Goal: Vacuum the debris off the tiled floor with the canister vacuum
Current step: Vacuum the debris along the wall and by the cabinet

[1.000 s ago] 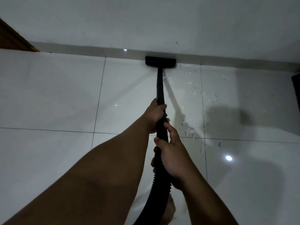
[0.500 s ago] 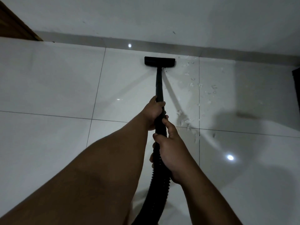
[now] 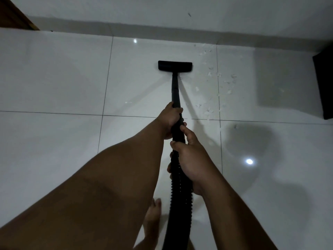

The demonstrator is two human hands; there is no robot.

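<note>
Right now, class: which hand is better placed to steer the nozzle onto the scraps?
Left hand: it grips the rigid wand nearest the nozzle; the right hand holds the hose behind. Scraps lie rightward.

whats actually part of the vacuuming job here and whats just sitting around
Part of the job:
- floor nozzle
- black wand, gripped by the left hand
- ribbed hose, gripped by the right hand
- white debris to the right of the nozzle
- tiled floor

Just there:
- dark object at the right edge
- brown wood, top left corner
- wall
</note>
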